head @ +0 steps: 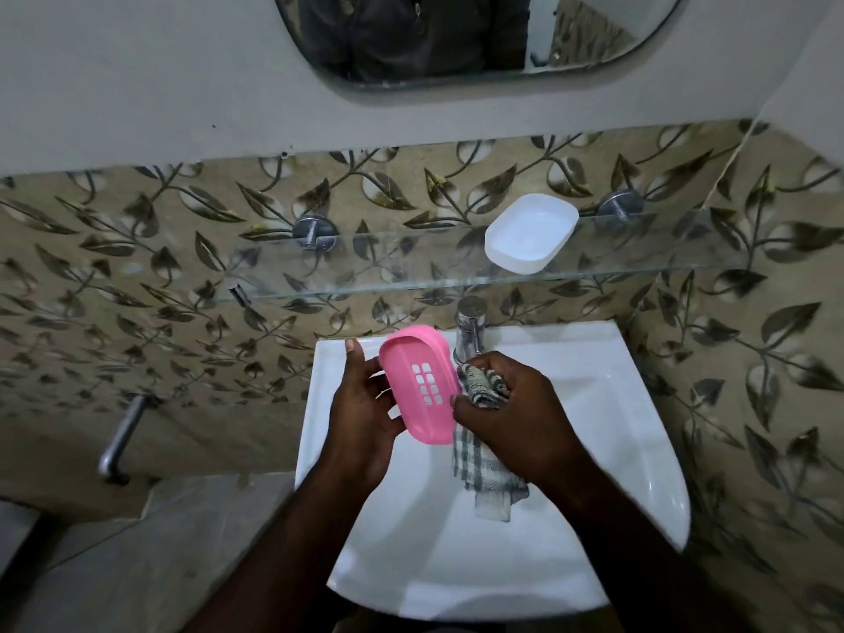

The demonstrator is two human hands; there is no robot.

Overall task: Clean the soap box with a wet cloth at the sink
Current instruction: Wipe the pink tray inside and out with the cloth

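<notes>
Two bare hands work above a white sink [639, 404]; the left hand [361, 418] holds the pink soap box [418, 386] from its left side, fingers curled behind it and thumb up near its top edge, so the hand is closed on the box; the box stands tilted over the basin, its hollow side with the grid of drain holes facing the camera. The right hand [507, 413] is clenched around a grey-and-white checked cloth [484, 468]; one bunched end sticks out by the knuckles just beside the box's right rim, touching or nearly so, and the rest hangs down under the palm into the basin. A chrome tap [470, 326] rises at the back of the sink, just behind the hands; whether water runs cannot be told. Above it a glass shelf [365, 267] on metal brackets carries a white soap-box lid [530, 233], lying hollow side up, well apart from the pink piece; a mirror [456, 38] hangs higher on the wall.
</notes>
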